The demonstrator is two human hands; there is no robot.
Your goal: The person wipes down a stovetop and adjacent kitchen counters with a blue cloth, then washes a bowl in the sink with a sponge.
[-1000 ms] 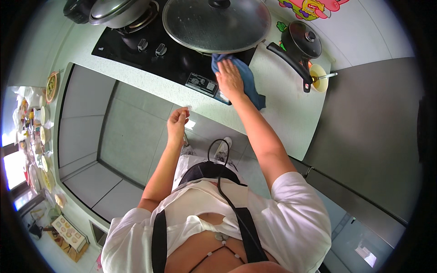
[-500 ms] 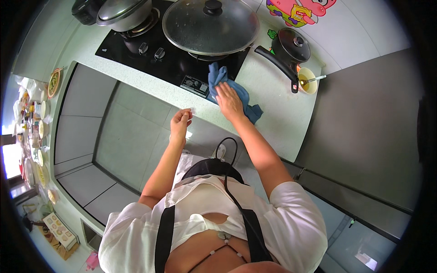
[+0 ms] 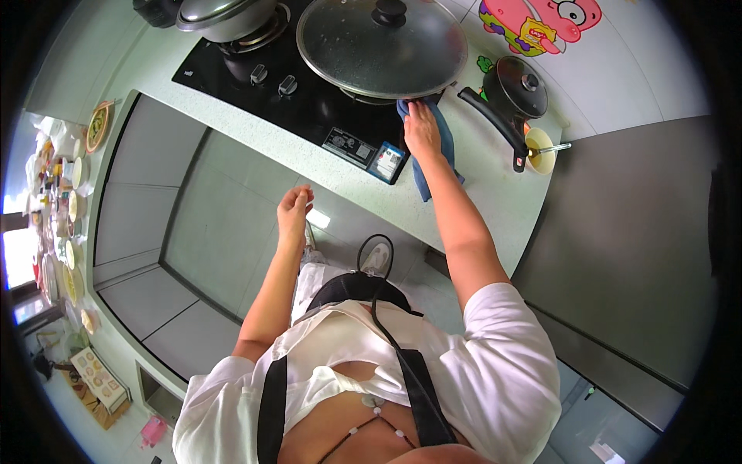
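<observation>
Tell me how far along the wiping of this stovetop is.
Done: no telling; the black stovetop shows no clear wiped or dirty patches from here. In hand: the right hand presses a blue cloth at the stovetop's near right edge, just under the glass lid of the big pan. The left hand hangs free, off the counter. Left: likely the knobs and the area around the steel pot.

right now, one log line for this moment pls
right hand: pressing blue cloth on counter by black stove | left hand: free, empty, above counter edge | big pan lidded
</observation>
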